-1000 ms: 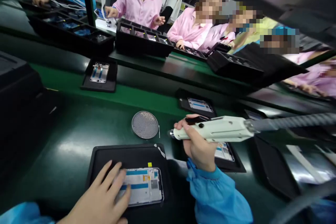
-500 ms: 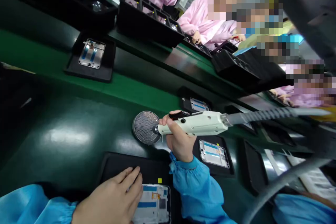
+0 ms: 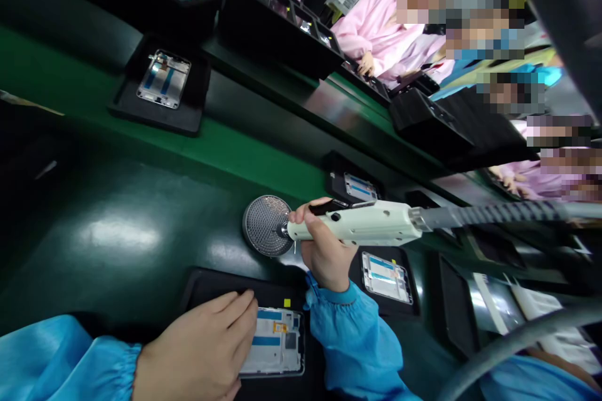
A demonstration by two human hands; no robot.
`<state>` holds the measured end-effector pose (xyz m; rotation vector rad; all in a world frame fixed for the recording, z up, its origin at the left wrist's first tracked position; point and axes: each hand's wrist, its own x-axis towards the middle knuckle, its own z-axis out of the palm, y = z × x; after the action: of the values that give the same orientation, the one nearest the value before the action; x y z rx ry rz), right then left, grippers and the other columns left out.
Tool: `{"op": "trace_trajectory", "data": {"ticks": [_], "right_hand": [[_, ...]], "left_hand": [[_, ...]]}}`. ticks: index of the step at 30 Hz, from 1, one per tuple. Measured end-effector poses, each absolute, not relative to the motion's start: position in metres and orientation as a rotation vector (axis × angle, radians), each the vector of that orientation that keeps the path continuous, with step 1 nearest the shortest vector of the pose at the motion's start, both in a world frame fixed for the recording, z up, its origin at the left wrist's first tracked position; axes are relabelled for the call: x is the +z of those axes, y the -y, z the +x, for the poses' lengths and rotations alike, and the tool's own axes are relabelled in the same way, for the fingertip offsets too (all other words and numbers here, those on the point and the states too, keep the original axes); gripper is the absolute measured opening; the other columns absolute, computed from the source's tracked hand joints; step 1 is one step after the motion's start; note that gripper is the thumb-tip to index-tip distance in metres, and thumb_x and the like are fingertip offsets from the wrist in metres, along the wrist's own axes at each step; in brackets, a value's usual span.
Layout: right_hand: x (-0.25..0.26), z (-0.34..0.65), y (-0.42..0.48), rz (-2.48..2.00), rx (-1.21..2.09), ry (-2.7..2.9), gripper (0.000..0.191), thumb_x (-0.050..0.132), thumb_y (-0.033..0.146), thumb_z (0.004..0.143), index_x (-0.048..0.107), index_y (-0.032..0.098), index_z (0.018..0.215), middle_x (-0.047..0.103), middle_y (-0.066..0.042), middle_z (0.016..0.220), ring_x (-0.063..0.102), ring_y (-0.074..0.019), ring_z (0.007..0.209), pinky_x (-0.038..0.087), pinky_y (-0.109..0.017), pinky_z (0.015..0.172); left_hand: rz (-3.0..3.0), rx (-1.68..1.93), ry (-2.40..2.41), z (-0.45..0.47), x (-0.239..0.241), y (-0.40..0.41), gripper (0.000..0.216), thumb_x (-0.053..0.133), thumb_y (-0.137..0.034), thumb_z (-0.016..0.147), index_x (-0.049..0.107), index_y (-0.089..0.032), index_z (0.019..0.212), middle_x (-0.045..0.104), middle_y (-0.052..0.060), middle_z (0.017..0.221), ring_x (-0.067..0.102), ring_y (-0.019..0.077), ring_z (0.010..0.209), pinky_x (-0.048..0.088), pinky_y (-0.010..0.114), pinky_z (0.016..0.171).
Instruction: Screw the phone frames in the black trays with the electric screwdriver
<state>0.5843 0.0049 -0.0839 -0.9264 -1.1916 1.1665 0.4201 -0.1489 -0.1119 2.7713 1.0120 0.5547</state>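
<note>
My right hand (image 3: 329, 254) is closed around a pale electric screwdriver (image 3: 357, 224) with a black lever on its side. The screwdriver's tip is over a round, perforated metal dish (image 3: 266, 225), at its right part; I cannot tell whether it touches. My left hand (image 3: 202, 341) lies with fingers stretched out over the left end of a silver phone frame (image 3: 277, 354), hiding that end. Blue strips and an orange flex piece show on the frame. Beneath it is a black tray (image 3: 221, 282) with a small yellow sticker.
Other phone frames lie on black trays at the back left (image 3: 164, 78), the right (image 3: 386, 279) and further back (image 3: 361, 188). Black compartment boxes (image 3: 277, 37) line the far side. A grey cable (image 3: 527, 335) arches at the lower right. Co-workers in pink sleeves (image 3: 362, 25) sit opposite.
The view has shifted slightly, and the phone frame appears higher. My left hand's fingers lie closer together. My right hand keeps the screwdriver at the dish.
</note>
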Motion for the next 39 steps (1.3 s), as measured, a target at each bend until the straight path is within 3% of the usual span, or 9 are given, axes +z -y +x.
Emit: {"op": "trace_trajectory", "data": {"ticks": [29,34,39], "right_hand": [[-0.094,0.579,-0.008,-0.995,1.092,1.164,0.025,0.073,0.024,0.073,0.056,0.019,0.091,0.058,0.003,0.066,0.057,-0.0143,0.063,0.048,-0.034,0.064],[-0.057,0.591,0.002,-0.965,1.084,1.100,0.028,0.070,0.025,0.069,0.055,0.022,0.092,0.049,0.006,0.061,0.052,-0.0127,0.062,0.047,-0.033,0.065],[-0.004,0.618,0.026,-0.858,1.032,0.884,0.022,0.063,0.021,0.060,0.057,0.023,0.081,0.036,0.006,0.060,0.039,-0.0107,0.057,0.041,-0.027,0.057]], "left_hand": [[2.748,0.493,-0.998,0.421,-0.122,0.150,0.061,0.047,-0.050,0.094,0.064,-0.003,0.127,0.060,0.021,0.137,0.054,0.0340,0.129,0.027,0.045,0.118],[2.748,0.526,-1.011,0.419,-0.125,0.150,0.061,0.047,-0.051,0.094,0.064,-0.003,0.128,0.061,0.021,0.136,0.055,0.0334,0.128,0.029,0.044,0.117],[2.758,0.587,-1.037,0.420,-0.125,0.150,0.061,0.048,-0.051,0.092,0.065,-0.004,0.127,0.062,0.021,0.135,0.058,0.0335,0.125,0.033,0.044,0.115]]}}
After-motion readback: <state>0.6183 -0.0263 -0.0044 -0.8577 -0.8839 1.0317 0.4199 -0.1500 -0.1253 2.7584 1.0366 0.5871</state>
